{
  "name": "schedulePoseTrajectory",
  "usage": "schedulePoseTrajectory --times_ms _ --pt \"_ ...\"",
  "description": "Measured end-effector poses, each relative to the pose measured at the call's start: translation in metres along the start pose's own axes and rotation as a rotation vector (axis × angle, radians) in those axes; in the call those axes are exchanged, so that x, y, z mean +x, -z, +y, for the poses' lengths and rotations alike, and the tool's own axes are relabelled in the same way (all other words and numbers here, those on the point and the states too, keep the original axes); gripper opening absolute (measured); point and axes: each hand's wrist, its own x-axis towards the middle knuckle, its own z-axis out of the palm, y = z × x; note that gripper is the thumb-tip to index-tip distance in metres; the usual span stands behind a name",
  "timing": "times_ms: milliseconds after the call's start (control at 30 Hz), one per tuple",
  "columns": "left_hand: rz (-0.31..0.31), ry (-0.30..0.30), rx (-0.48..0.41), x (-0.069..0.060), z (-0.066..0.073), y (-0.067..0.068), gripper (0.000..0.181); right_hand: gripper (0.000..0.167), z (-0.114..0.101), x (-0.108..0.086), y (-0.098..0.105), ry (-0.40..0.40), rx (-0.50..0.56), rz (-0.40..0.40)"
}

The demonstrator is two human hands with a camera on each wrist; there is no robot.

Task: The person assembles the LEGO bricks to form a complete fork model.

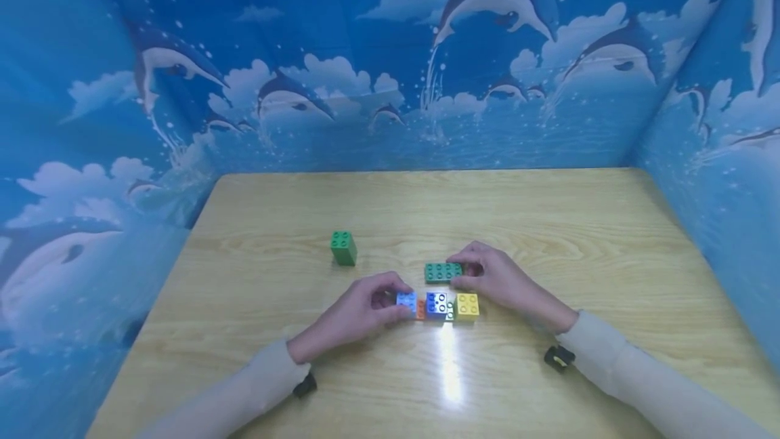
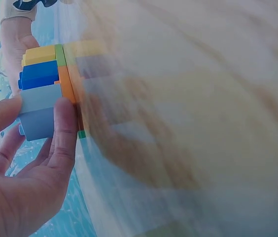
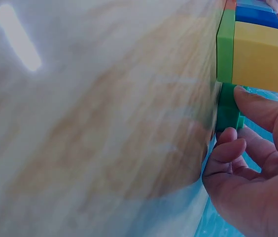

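My left hand (image 1: 359,310) pinches a light blue brick (image 1: 406,301) between thumb and fingers, at the left end of a built row. In that row, an orange brick (image 2: 66,85) and a light green brick (image 3: 225,47) lie low against the table. A dark blue brick (image 1: 435,303) and a yellow brick (image 1: 467,306) sit higher, the yellow one at the right end. Just behind the row, my right hand (image 1: 496,278) holds the right end of a flat dark green brick (image 1: 442,272) between thumb and fingers. In the right wrist view, this brick lies close beside the row.
A tall green block (image 1: 344,249) with studs on top stands apart, farther back and to the left on the wooden table (image 1: 548,215). Blue dolphin-printed cloth (image 1: 365,148) hangs along the back and both sides of the table.
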Motion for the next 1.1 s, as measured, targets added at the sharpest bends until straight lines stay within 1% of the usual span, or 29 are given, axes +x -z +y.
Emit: schedulePoseTrajectory --times_ms 133,233,367,433,500,567,767,867,933,1100 --pt "-0.005 0.01 -0.01 0.001 0.001 0.0 0.025 0.05 -0.001 -0.001 0.003 0.008 -0.006 0.012" --pt "-0.01 0.019 -0.007 0.002 0.002 0.001 0.026 0.05 -0.004 -0.006 0.006 0.016 -0.007 0.06" --pt "-0.009 0.031 -0.008 0.004 0.003 0.001 0.026 0.04 -0.008 -0.018 0.009 0.007 0.026 0.138" --pt "-0.005 0.032 -0.009 0.004 0.003 0.001 0.026 0.034 -0.01 -0.025 0.01 -0.01 0.053 0.154" --pt "-0.003 0.034 -0.007 0.004 0.003 0.001 0.027 0.031 -0.012 -0.033 0.009 -0.026 0.08 0.151" --pt "-0.006 0.034 0.003 0.003 0.002 0.001 0.029 0.032 -0.013 -0.041 0.008 -0.027 0.098 0.142" --pt "-0.03 0.063 0.009 0.0 -0.001 0.002 0.034 0.042 -0.011 -0.062 0.001 -0.007 0.172 0.065" --pt "-0.032 0.058 -0.004 -0.001 -0.002 0.002 0.037 0.047 -0.009 -0.066 0.0 0.014 0.176 0.026" --pt "-0.034 0.052 -0.013 -0.002 -0.002 0.002 0.039 0.05 -0.008 -0.067 0.0 0.028 0.171 0.013" --pt "-0.028 0.029 -0.016 -0.003 -0.003 0.0 0.041 0.054 -0.006 -0.067 -0.001 0.057 0.152 0.007"
